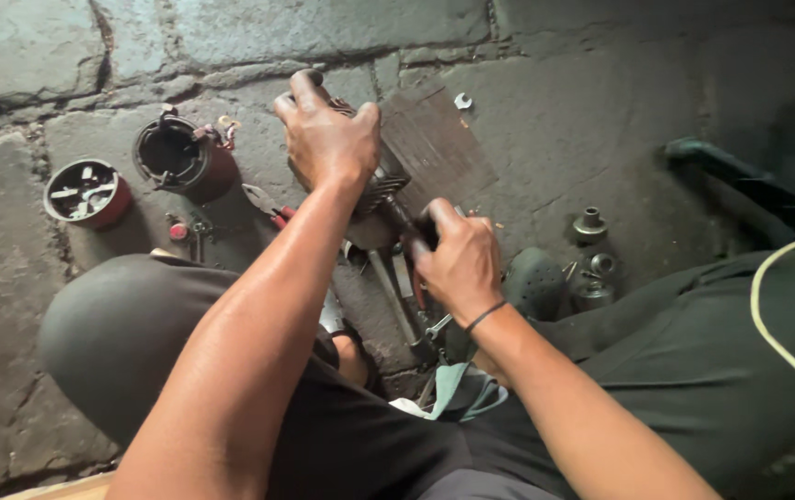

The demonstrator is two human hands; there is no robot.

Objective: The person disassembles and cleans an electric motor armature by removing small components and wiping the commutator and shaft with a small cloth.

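We see two bare hands at work over a dark stone floor (601,111). The left hand (328,139) wraps its fingers tight round the top end of a long grey metal motor part with thin ribs (381,190). The right hand (458,264) closes its fingers round the lower, darker end of the same part. The part sits between the two hands, just above the floor and close to a flat brown ridged plate (434,143). Its long side runs on a slant, from the top left by the left hand down to the right hand, nearer to us. We cannot tell if it touches the plate.

To the left stand a round dark red metal housing that is hollow inside (180,157) and a smaller round red cap with silver bits in it (87,193). Red-handled pliers (266,204) lie just beside the left wrist. Long silver tools (397,306) lie under the right hand. To the right we see a few small grey metal fittings (590,225), well apart from the hands. A small silver nut (462,100) lies near the plate's far corner.
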